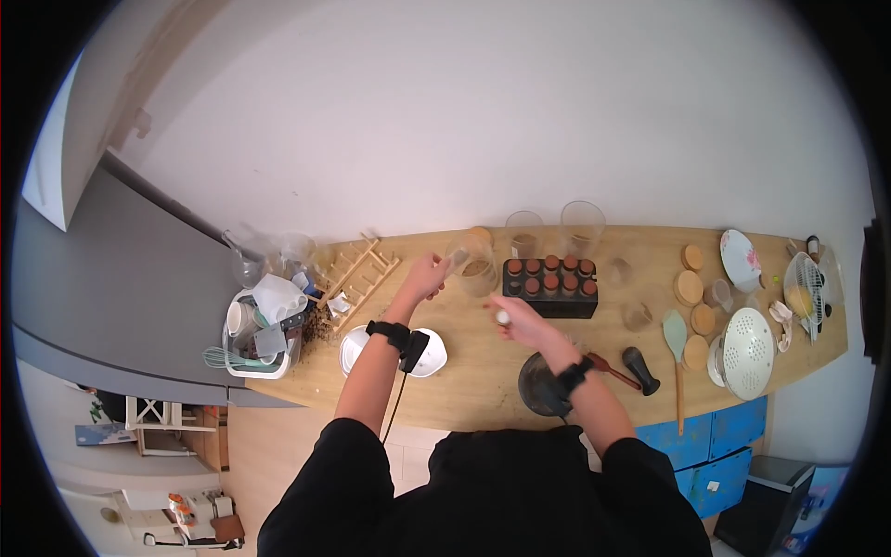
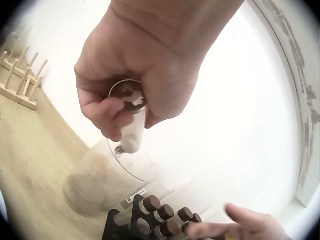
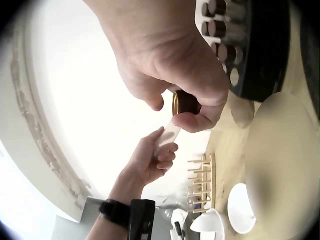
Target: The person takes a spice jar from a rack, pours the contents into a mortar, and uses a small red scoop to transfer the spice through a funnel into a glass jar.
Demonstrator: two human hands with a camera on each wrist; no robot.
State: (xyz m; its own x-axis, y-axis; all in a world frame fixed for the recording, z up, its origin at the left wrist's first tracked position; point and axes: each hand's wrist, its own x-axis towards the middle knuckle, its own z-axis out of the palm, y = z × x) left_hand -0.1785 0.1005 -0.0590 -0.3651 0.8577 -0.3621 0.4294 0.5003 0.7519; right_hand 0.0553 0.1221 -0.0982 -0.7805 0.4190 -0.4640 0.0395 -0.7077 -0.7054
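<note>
In the left wrist view, my left hand (image 1: 428, 277) holds a small clear glass tube (image 2: 133, 132) with curled fingers. Brown matter shows inside the tube's near end, and its far end overlaps the rim of a large clear glass jar (image 2: 95, 185). Brown contents are visible in that jar in the head view. My right hand (image 1: 526, 322) pinches a dark brown cap (image 3: 186, 103) between thumb and fingers, its gold-rimmed opening facing the left hand. Just beyond the jar is a black rack (image 1: 555, 304) with several brown-capped tubes.
Two tall clear glasses (image 1: 582, 229) stand behind the rack. White bowls (image 1: 428, 353) and a wooden peg rack (image 1: 362, 278) are to the left. A dark bowl (image 1: 541, 385) sits near the front edge. Rightward lie a spatula (image 1: 676, 334), wooden lids (image 1: 689, 288) and a white colander (image 1: 747, 353).
</note>
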